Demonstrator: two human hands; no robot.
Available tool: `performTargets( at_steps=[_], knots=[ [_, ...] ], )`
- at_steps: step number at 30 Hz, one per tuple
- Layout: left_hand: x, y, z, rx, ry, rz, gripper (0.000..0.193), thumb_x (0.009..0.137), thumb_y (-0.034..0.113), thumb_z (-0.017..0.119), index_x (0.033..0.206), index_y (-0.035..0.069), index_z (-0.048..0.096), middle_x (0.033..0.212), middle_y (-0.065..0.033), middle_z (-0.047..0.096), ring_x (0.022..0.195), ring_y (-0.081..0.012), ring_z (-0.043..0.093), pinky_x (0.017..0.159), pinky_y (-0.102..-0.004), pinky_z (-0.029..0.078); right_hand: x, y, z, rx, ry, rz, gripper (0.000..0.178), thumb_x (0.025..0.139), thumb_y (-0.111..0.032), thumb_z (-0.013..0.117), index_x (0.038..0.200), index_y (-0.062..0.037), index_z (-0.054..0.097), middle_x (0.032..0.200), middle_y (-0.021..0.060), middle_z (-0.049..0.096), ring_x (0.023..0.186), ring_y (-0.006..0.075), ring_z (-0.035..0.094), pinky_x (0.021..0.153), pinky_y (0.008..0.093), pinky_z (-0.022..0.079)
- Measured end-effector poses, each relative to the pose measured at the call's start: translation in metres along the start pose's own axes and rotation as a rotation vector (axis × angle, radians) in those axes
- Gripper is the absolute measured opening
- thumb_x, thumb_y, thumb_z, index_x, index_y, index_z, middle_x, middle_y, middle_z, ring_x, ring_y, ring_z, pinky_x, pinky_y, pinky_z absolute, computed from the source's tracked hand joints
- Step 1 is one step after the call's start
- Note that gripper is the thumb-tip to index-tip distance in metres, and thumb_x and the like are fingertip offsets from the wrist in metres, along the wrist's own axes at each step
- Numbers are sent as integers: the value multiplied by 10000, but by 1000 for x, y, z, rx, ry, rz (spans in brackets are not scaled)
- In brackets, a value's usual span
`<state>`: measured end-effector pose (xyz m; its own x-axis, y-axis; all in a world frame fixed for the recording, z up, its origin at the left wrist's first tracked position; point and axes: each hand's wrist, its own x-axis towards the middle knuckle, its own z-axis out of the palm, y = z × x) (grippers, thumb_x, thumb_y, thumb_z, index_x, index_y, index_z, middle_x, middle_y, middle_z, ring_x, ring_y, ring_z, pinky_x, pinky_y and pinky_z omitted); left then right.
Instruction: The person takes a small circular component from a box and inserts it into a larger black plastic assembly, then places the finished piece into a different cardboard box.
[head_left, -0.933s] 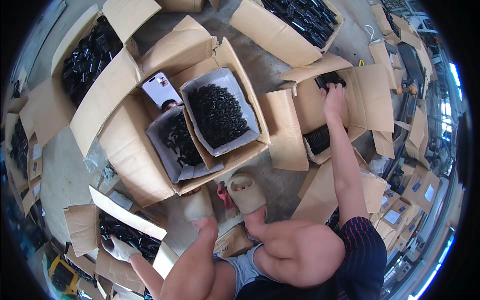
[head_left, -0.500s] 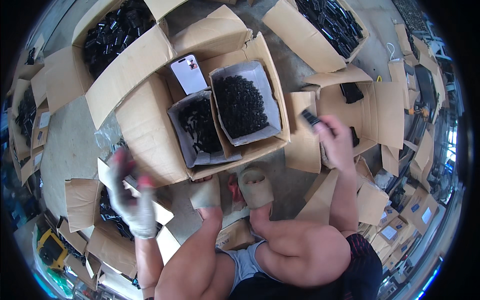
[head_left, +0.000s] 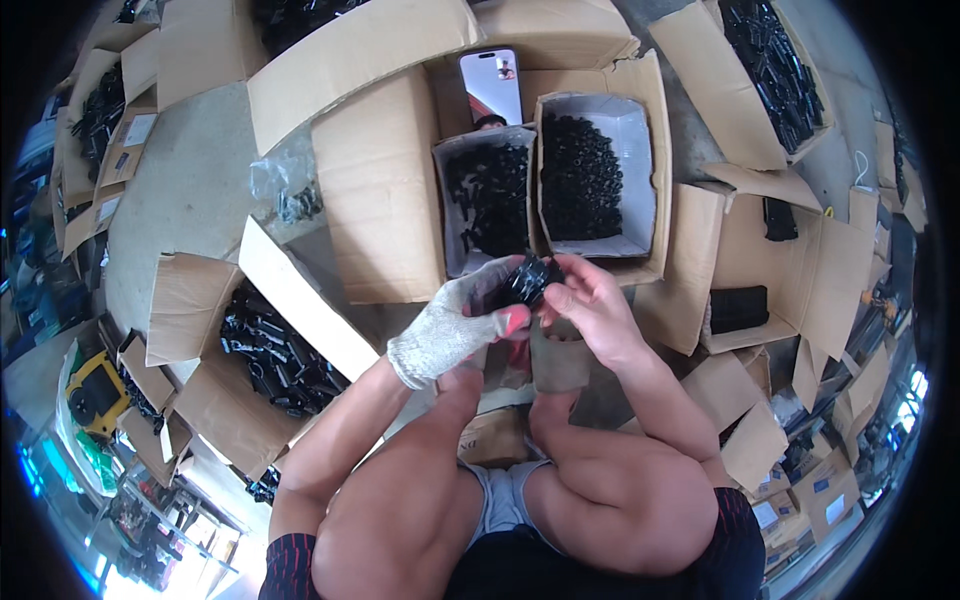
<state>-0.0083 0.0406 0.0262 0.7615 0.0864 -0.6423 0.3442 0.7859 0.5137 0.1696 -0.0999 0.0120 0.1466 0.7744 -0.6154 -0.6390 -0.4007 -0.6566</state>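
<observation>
My left hand, in a grey knit glove with red fingertips, is closed around a small cluster of glossy black plastic parts. The fingers of my bare right hand meet the same parts from the right, pinching at their edge. How many parts there are, I cannot tell. Just beyond my hands, two grey-lined trays stand side by side in a large cardboard box. The left tray holds small black pieces, and the right tray holds many smaller black ones.
A phone leans upright behind the trays. To the right, an open carton contains black parts in two groups. Black plastic parts fill a carton at the left, and another box of them stands far right.
Both hands have come together in front of the trays. My right hand moved left from the right carton, and my left hand moved right and now holds black parts. The view has shifted.
</observation>
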Motion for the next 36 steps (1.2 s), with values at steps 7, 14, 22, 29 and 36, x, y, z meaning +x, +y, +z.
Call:
performTargets(
  at_steps=[7, 14, 22, 29, 36],
  knots=[
    [-6, -11, 5, 79, 105, 154, 683, 987, 104, 691, 1577, 20, 357, 1459, -82, 512, 1332, -184, 498, 1147, -366, 398, 3, 5, 7, -182, 131, -92, 287, 984, -209, 749, 1133, 11, 640, 914, -8, 667, 799, 34, 587, 739, 205, 486],
    [-4, -15, 6, 93, 119, 140, 840, 848, -39, 782, 1580, 87, 387, 1370, -62, 556, 1283, -157, 515, 1034, -350, 514, -3, -3, 11, -332, 130, -88, 317, 959, -231, 779, 1108, 21, 656, 894, 5, 670, 786, 40, 608, 715, 219, 512],
    [-10, -5, 17, 84, 69, 153, 902, 795, -78, 805, 1584, 96, 406, 1453, -67, 558, 1219, -139, 578, 1016, -315, 524, -8, -8, 16, -541, 82, -161, 385, 928, -267, 798, 1109, 44, 662, 883, 75, 681, 768, 119, 663, 714, 277, 550],
    [-8, -6, 9, 400, 56, 234, 893, 783, -48, 836, 1566, 68, 424, 1472, -72, 552, 1271, -144, 552, 1040, -321, 489, -9, -14, 13, -599, 19, -158, 395, 932, -288, 785, 1091, 52, 660, 902, 103, 684, 786, 149, 676, 727, 303, 553],
    [-14, -18, 3, 93, 166, 226, 884, 749, 22, 904, 1513, 84, 463, 1283, -50, 645, 1184, -142, 601, 980, -340, 539, 7, -21, 9, -694, -24, -181, 383, 966, -305, 744, 1129, 37, 684, 866, 100, 708, 767, 134, 673, 721, 311, 548]
  ],
)
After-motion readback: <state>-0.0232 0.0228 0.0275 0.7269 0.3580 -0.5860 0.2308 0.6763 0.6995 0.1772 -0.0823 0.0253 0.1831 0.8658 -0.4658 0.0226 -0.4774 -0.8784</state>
